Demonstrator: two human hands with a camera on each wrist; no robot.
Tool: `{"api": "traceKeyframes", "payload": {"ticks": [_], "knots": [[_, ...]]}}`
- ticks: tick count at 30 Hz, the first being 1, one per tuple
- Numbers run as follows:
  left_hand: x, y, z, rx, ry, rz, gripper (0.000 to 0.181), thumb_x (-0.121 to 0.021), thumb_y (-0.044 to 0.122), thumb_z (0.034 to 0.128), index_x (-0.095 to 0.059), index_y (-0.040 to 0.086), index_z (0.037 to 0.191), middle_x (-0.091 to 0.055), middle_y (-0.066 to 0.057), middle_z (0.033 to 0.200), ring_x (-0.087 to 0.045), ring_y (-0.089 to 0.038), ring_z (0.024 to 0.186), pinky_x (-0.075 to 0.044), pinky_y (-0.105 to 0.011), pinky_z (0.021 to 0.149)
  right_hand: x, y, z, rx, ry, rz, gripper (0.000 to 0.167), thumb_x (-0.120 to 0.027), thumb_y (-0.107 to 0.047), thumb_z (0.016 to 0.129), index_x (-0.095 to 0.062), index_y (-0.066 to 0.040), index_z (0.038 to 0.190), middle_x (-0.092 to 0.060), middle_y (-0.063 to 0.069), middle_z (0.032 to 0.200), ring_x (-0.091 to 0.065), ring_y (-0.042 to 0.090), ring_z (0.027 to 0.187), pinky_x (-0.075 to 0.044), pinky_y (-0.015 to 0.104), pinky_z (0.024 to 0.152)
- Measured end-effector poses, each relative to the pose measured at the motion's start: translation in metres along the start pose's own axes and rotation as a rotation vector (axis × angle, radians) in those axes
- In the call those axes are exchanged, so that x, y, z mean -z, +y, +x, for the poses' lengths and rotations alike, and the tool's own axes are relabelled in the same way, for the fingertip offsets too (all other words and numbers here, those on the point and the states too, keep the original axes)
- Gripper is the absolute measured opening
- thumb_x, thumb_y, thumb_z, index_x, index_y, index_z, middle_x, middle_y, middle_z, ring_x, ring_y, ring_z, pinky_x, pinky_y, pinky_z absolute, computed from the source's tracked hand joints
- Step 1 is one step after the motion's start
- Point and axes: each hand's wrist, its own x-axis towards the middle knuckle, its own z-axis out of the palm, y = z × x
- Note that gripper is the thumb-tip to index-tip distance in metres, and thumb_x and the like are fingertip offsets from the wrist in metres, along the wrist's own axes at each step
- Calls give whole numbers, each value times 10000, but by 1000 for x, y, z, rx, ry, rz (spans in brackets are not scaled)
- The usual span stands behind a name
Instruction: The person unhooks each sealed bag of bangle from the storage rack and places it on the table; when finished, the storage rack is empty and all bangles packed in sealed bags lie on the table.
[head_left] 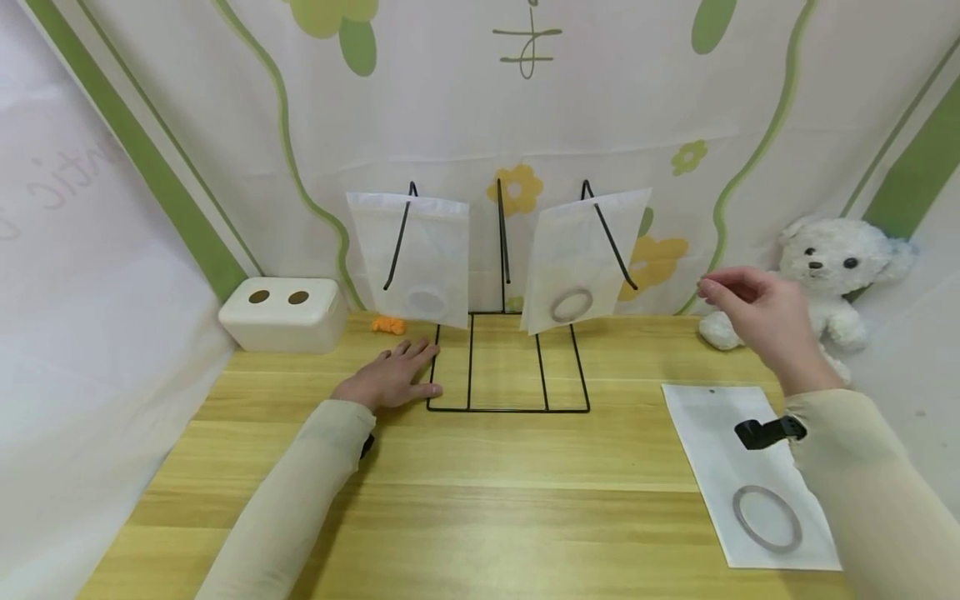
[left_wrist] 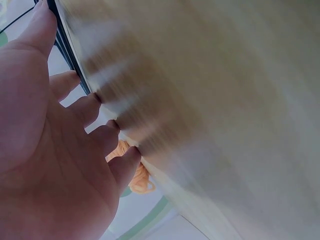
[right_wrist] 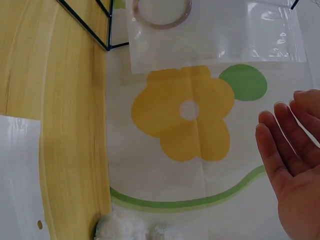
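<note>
1. Head view: found left hand (head_left: 390, 379) palm down, fingers spread on yellow wood-grain tabletop (head_left: 480, 500), thumb touching left base bar of black wire stand (head_left: 508, 410); seen gripping nothing.
2. Found right hand (head_left: 765, 317) raised before curly white plush bear (head_left: 832, 258), masking part of it. Read from right wrist view, though cropped by frame edge, as relaxed, fingers lightly bent, with nothing visible held.
3. Found hanging from stand, left side: thin milky plastic pouch (head_left: 408, 258), enclosing blurred rounded shape (head_left: 427, 301); cannot make out more.
4. Found hanging from stand, right side: second milky plastic pouch (head_left: 587, 250), showing pale mauve ring (head_left: 556, 313). Both cut off by top edge in right wrist view.
5. Found flat on tabletop, right: white rectangular pouch (head_left: 712, 450), partly covered by beige sleeve (head_left: 877, 483), bearing round pinkish-grey ring (head_left: 738, 508) and small hole at top. Cannot tell whether inside or on surface.
6. Left wrist view: noted small lumpy orange object (left_wrist: 140, 181), partly hidden behind little finger; cannot identify. Noted tabletop as smeared and blurred.
7. Noted as slim, rigid rods bent into rectangular base: stand. Noted as glossy and creased: second pouch.
8. Noted left: smooth white box (head_left: 285, 327), rounded corners, two round holes. Noted behind: white fabric sheet (head_left: 450, 108), flower-printed, softly folded.
</note>
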Motion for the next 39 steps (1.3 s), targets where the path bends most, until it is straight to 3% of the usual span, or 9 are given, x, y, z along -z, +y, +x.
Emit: {"api": "traceKeyframes", "payload": {"ticks": [10,16,20,28,32,39], "knots": [[0,-1,1,3,0,2,848,-528,584,1101,-201,141,1747,-150,-169,1818,-122,-481,1674,-154,-677,1344,-15,-22,22,41,27,37,400,-698,-410,1059,-746,-79,1280,-669,-364,912,-642,-108,860,-475,56,737],[0,0,2,6,-3,-2,849,-531,584,1100,-199,146,1747,-146,-165,1820,-115,-477,1676,-147,-676,1346,-20,-34,35,23,12,83,441,-685,-436,1061,-720,-90,1332,-681,-298,970,-648,-38,895,-481,109,708],[1,1,1,6,-6,-3,849,-533,580,1101,-201,139,1746,-149,-170,1819,-116,-479,1675,-148,-676,1345,-24,-40,43,23,2,100,489,-687,-447,1056,-707,-91,1390,-698,-278,1054,-675,-42,930,-497,83,756],[2,1,1,4,2,2,847,-534,578,1101,-209,133,1744,-157,-173,1817,-127,-483,1673,-155,-680,1342,-34,-51,59,-1,-28,145,559,-672,-474,1059,-653,-128,1497,-718,3,1402,-630,-114,1045,-488,65,830],[1,0,2,3,2,4,850,-531,586,1099,-209,137,1744,-155,-170,1818,-125,-482,1673,-158,-679,1342,-39,-58,68,1,-41,166,584,-642,-469,1076,-594,-149,1562,-658,53,1533,-642,-71,1162,-502,54,913],[0,0,3,2,-6,-3,854,-538,584,1097,-204,140,1746,-146,-166,1820,-111,-476,1677,-150,-676,1345,-43,-69,83,-10,-67,214,608,-603,-415,1105,-491,-141,1636,-571,77,1629,-580,166,1466,-491,149,1133]]}}
